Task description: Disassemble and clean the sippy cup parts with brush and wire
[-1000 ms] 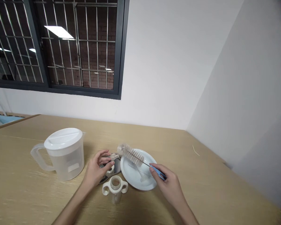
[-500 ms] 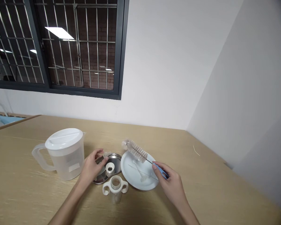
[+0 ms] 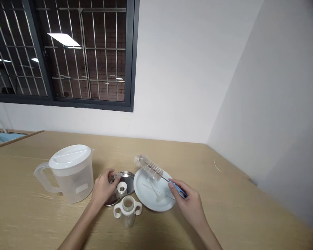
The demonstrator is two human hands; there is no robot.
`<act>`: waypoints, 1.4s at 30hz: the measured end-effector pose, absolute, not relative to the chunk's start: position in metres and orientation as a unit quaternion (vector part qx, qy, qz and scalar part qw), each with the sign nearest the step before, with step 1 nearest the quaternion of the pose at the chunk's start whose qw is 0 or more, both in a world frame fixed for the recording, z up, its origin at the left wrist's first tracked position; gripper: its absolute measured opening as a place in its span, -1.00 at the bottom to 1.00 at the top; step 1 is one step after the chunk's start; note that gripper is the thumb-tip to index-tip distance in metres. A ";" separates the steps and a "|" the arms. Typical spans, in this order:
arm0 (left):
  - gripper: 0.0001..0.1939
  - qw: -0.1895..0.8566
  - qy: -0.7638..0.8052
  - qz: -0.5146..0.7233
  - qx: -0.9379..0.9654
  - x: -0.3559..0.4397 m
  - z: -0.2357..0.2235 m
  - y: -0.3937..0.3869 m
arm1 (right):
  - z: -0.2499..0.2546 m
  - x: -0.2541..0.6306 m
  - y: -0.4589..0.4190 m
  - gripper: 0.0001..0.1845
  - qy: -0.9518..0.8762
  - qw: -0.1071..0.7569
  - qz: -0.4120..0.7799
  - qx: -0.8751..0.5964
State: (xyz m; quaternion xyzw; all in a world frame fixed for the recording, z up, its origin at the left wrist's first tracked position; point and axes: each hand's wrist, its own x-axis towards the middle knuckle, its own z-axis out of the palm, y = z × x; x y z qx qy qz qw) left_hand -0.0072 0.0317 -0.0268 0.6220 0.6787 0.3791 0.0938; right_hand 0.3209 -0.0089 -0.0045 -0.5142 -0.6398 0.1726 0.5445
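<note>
In my right hand (image 3: 186,198) is the blue handle of a bottle brush (image 3: 152,168); its clear bristle head points up and left over a pale blue plate (image 3: 143,196). My left hand (image 3: 104,187) is closed over a steel tray (image 3: 129,178), thumb and fingers around a small translucent piece (image 3: 117,175) whose kind I cannot make out. A white bottle collar ring (image 3: 122,188) sits in the tray beside my thumb. Just in front stands an uncapped baby bottle (image 3: 128,213) with two white handles. On the plate lie a small white spoon (image 3: 156,193) and a thin rod.
A translucent lidded pitcher (image 3: 74,177) stands left of my left hand, its handle outward. A thin pale strip (image 3: 217,166) lies on the wooden table (image 3: 240,211) at the right. Behind are a wall and a barred window (image 3: 86,55).
The view has shifted slightly. My left fingers have lowered a little with the translucent piece toward the tray. My right hand keeps the bottle brush nearly still above the plate.
</note>
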 end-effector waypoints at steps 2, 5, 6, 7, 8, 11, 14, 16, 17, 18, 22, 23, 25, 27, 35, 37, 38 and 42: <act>-0.65 0.076 0.687 0.364 0.625 -0.006 -0.029 0.033 | -0.004 0.321 -0.010 -0.61 -0.641 0.545 0.173 -0.512; -0.68 0.060 0.695 0.349 0.626 -0.005 -0.031 0.035 | -0.004 0.320 -0.011 -0.62 -0.642 0.546 0.176 -0.509; -0.68 0.058 0.695 0.346 0.627 -0.004 -0.032 0.035 | -0.004 0.320 -0.011 -0.62 -0.643 0.545 0.176 -0.509; -0.69 0.056 0.695 0.344 0.629 -0.004 -0.033 0.035 | -0.003 0.320 -0.011 -0.62 -0.644 0.544 0.177 -0.508; -0.70 0.055 0.695 0.341 0.631 -0.003 -0.033 0.035 | -0.003 0.320 -0.011 -0.62 -0.645 0.542 0.178 -0.508; -0.72 0.052 0.691 0.338 0.637 -0.001 -0.034 0.033 | -0.003 0.319 -0.011 -0.61 -0.646 0.542 0.183 -0.505; -0.73 0.049 0.683 0.347 0.640 0.000 -0.035 0.033 | -0.003 0.319 -0.011 -0.60 -0.644 0.545 0.186 -0.504; -0.72 0.040 0.673 0.372 0.638 -0.002 -0.035 0.033 | -0.003 0.320 -0.010 -0.60 -0.641 0.545 0.186 -0.507; -0.72 0.036 0.668 0.386 0.636 -0.003 -0.035 0.034 | -0.003 0.320 -0.010 -0.60 -0.641 0.545 0.186 -0.507; -0.73 0.032 0.663 0.399 0.633 -0.004 -0.035 0.035 | -0.003 0.320 -0.010 -0.59 -0.641 0.545 0.186 -0.507; -0.74 0.027 0.649 0.429 0.628 -0.008 -0.035 0.037 | -0.005 0.323 -0.009 -0.60 -0.641 0.543 0.184 -0.511; -0.74 0.027 0.645 0.435 0.628 -0.009 -0.035 0.037 | -0.005 0.323 -0.008 -0.60 -0.639 0.542 0.182 -0.514; -0.74 0.030 0.640 0.442 0.628 -0.008 -0.033 0.036 | -0.006 0.325 -0.007 -0.60 -0.635 0.542 0.182 -0.519; -0.74 0.037 0.635 0.447 0.629 -0.006 -0.031 0.034 | -0.006 0.326 -0.007 -0.59 -0.630 0.543 0.187 -0.523; -0.75 0.048 0.618 0.483 0.618 -0.003 -0.017 0.024 | -0.003 0.326 -0.007 -0.57 -0.609 0.560 0.174 -0.534; -0.79 0.038 0.589 0.508 0.627 -0.002 -0.014 0.022 | -0.002 0.326 -0.007 -0.56 -0.603 0.562 0.170 -0.540; -0.79 0.030 0.574 0.517 0.634 -0.002 -0.013 0.021 | -0.002 0.326 -0.006 -0.56 -0.599 0.564 0.168 -0.542; -0.73 0.015 0.550 0.525 0.649 -0.001 -0.009 0.017 | -0.001 0.327 -0.006 -0.53 -0.573 0.578 0.177 -0.554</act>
